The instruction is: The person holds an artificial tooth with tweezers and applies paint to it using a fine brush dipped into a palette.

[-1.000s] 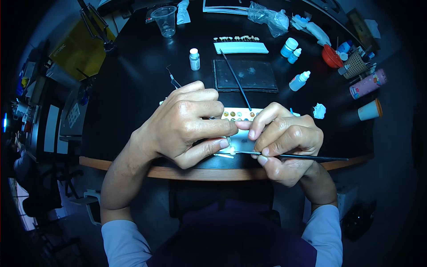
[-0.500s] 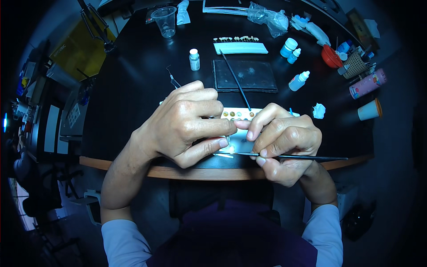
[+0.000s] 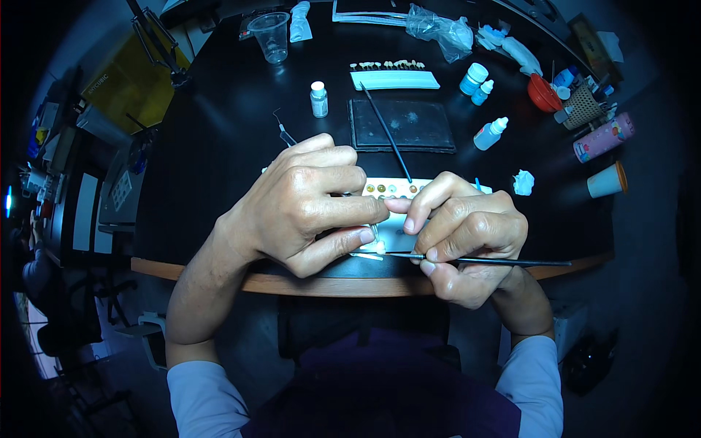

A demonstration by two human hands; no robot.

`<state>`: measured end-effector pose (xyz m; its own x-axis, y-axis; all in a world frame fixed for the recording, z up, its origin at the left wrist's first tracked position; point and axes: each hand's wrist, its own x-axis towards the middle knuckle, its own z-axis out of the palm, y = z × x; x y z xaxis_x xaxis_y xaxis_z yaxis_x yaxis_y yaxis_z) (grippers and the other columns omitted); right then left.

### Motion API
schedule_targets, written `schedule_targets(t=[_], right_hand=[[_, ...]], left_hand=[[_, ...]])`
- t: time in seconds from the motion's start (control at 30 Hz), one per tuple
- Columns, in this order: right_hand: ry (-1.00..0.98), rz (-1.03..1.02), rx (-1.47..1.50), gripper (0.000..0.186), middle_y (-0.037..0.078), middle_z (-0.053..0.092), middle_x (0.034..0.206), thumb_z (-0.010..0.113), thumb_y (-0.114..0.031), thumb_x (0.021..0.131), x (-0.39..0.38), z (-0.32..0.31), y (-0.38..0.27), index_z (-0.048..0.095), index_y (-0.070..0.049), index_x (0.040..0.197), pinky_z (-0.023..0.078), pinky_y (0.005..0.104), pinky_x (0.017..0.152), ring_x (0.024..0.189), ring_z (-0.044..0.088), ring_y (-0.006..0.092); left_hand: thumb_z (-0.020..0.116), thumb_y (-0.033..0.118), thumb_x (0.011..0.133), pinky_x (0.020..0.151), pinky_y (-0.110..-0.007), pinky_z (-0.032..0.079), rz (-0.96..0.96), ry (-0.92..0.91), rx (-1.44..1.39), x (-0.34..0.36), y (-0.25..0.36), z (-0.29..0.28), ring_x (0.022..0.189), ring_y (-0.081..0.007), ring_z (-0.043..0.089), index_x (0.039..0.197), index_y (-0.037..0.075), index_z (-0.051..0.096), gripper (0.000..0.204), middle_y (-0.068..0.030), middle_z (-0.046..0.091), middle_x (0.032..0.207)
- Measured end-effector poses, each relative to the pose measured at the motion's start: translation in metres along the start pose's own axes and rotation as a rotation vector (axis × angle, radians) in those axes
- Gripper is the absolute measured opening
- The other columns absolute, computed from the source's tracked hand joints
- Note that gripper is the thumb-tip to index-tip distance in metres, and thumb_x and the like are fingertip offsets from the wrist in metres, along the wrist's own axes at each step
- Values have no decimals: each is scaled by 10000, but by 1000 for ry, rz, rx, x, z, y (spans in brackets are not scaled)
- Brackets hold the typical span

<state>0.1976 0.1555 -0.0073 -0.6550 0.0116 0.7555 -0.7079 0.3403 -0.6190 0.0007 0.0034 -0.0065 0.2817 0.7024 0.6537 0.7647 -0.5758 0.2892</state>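
My left hand point(image 3: 310, 201) is closed on thin metal tweezers point(image 3: 375, 233), most of which its fingers hide. At their tips is a small white tooth-like piece point(image 3: 380, 247). A slim dark-handled brush point(image 3: 511, 260) lies level in my right hand point(image 3: 471, 237), pinched between thumb and fingers, its tip just below the white piece; whether they touch I cannot tell. The fingers of both hands meet above it. Behind them, partly covered, is a white palette point(image 3: 398, 233) with small wells of coloured paste.
Past my hands lie a dark flat slab point(image 3: 409, 128), a second brush point(image 3: 387, 131) and a strip with several tooth-like pieces point(image 3: 394, 79). Around them stand a small bottle point(image 3: 319, 100), a dropper bottle point(image 3: 491, 133), a clear cup point(image 3: 272, 40) and crumpled tissue point(image 3: 523, 182).
The brush tip has dropped very slightly, and the small white piece shows more plainly above it. My hands otherwise keep their places.
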Motion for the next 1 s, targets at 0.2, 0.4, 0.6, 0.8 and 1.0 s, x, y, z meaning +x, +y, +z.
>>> schedule_targets(t=[0.2,0.4,0.6,0.8,1.0], right_hand=[[13,0,26,130,92,674,667,659,75,650,-1,1,-1,598,-34,687,624,469,874,796,703,272],[150,-30,88,121,108,686,686,663,65,675,-3,2,-3,634,-23,753,628,469,867,790,697,271],[173,-57,18,141,119,689,720,692,67,679,-5,2,1,642,-13,784,629,448,810,792,699,276],[151,-96,-37,144,122,693,739,704,68,670,-4,2,2,650,0,785,627,436,809,799,703,282],[126,-95,-47,139,118,693,739,701,65,658,-4,2,2,656,0,772,628,434,808,820,708,287]], left_hand=[[736,198,788,594,-352,352,-18,-64,-14,2,1,-4,623,-193,496,964,51,788,234,-41,602,686],[679,146,866,610,-367,413,-88,-35,-331,-2,-5,9,598,-202,545,1032,1,768,237,-79,654,696],[654,143,910,608,-373,456,-132,-2,-418,1,-2,13,617,-213,607,1058,-14,759,240,-110,705,751],[653,158,922,607,-370,453,-140,-21,-391,0,-3,12,609,-206,598,1053,-14,760,241,-109,706,749],[659,161,916,604,-370,446,-138,-19,-380,-1,-3,12,605,-204,593,1040,-3,764,230,-103,705,745]])
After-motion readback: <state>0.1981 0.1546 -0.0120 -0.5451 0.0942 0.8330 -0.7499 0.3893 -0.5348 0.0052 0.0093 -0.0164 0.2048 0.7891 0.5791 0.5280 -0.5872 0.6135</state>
